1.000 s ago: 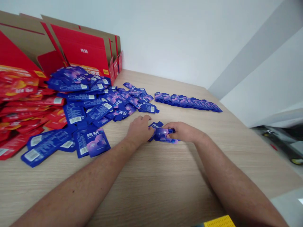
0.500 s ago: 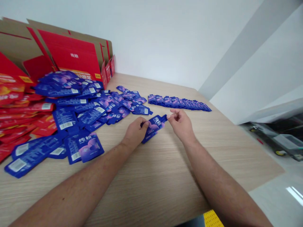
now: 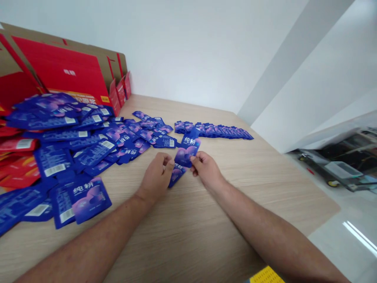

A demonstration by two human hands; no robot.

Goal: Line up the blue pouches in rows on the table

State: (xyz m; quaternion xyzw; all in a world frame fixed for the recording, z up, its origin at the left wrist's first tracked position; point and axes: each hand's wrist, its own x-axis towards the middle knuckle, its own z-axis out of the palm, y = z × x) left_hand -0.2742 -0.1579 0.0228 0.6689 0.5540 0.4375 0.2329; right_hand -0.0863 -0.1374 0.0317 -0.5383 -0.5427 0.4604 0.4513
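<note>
My right hand (image 3: pixel 206 169) pinches the lower edge of an upright blue-and-purple foil pouch (image 3: pixel 188 150) between thumb and fingers. Just below it, a second blue pouch (image 3: pixel 177 175) lies against the curled fingers of my left hand (image 3: pixel 156 175), which seem to grip its top edge. The two hands nearly meet around these pouches on the wooden table (image 3: pixel 206 232). A loose heap of blue pouches (image 3: pixel 94 151) spreads to the left of my left hand. Part of the lower pouch is hidden by my fingers.
A neat overlapping row of blue pouches (image 3: pixel 213 130) lies at the table's far side. Red sachets (image 3: pixel 17 144) lie at the far left, before flattened red cardboard boxes (image 3: pixel 64 67) leaning on the white wall. A yellow object (image 3: pixel 266 275) shows at the bottom edge.
My right hand has closed on the pouch, which now stands more upright between my hands. My hands are closer together, and the view has turned slightly left.
</note>
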